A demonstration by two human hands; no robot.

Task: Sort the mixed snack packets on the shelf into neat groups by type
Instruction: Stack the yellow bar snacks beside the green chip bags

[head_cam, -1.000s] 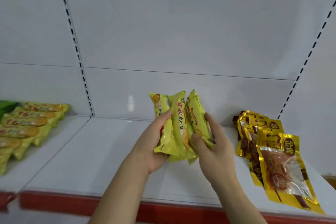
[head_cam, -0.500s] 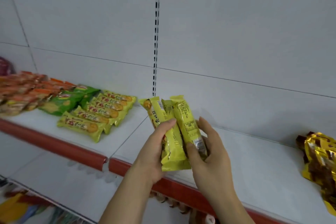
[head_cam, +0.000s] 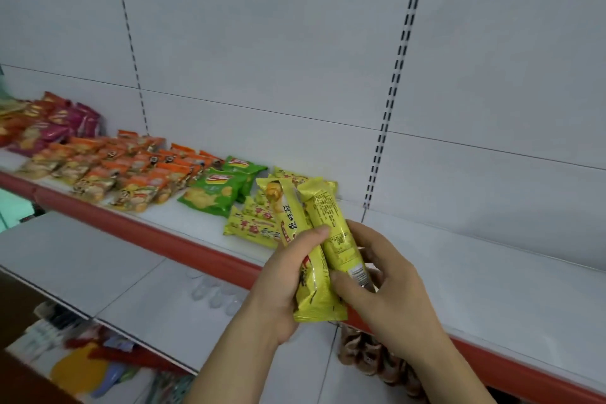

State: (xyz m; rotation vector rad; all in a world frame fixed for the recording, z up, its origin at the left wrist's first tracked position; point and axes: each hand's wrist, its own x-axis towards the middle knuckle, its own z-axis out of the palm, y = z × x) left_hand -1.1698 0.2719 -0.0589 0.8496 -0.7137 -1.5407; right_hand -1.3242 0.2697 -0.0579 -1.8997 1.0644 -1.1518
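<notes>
My left hand (head_cam: 282, 285) and my right hand (head_cam: 390, 292) together grip a bunch of long yellow snack packets (head_cam: 314, 246), held upright in front of the white shelf (head_cam: 492, 272). My left thumb lies across the front packet; my right thumb and fingers curl round the right-hand one. Just behind them, a pile of matching yellow packets (head_cam: 252, 223) lies flat on the shelf. Further left lie green chip bags (head_cam: 216, 190), then orange packets (head_cam: 131, 174), then red and purple bags (head_cam: 55, 121).
A red strip (head_cam: 183, 249) edges the shelf front. Below it a lower white shelf (head_cam: 98, 269) juts out, with blurred goods underneath. Slotted uprights (head_cam: 393, 82) run up the white back panel. The shelf to the right of my hands is bare white.
The view has swung left and the gold packets at the right have left the frame. My hands carried the yellow bunch leftward to just in front of the matching yellow pile.
</notes>
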